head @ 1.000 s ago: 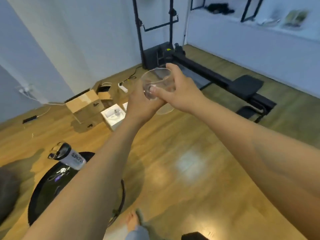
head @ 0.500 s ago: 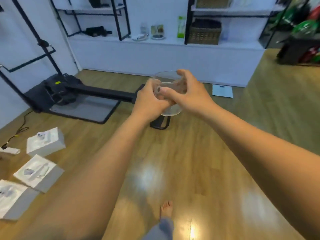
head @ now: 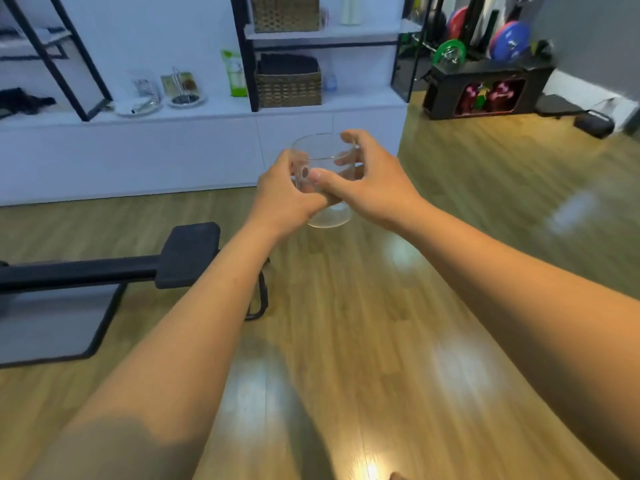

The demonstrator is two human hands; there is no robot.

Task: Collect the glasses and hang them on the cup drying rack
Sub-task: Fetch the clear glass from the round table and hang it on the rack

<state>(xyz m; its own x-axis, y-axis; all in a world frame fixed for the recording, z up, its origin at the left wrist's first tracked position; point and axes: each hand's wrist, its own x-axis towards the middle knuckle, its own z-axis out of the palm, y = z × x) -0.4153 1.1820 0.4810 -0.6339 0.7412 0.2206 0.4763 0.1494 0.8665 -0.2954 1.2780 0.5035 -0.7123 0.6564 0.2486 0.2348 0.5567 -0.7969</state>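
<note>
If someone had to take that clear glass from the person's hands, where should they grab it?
Probably by the bare base of the glass, coming from below. The left hand and right hand wrap the wall from both sides, and the open rim faces up, so only the rounded bottom is free.

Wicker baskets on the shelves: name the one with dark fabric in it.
The lower wicker basket, on the white counter; dark folded fabric shows above its rim. The upper basket shows none.

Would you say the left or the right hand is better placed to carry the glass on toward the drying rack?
Probably the right hand: its fingers wrap around the far side of the glass, thumb across the front. The left hand grips only the near left side. The rack is not clearly identifiable.
</note>
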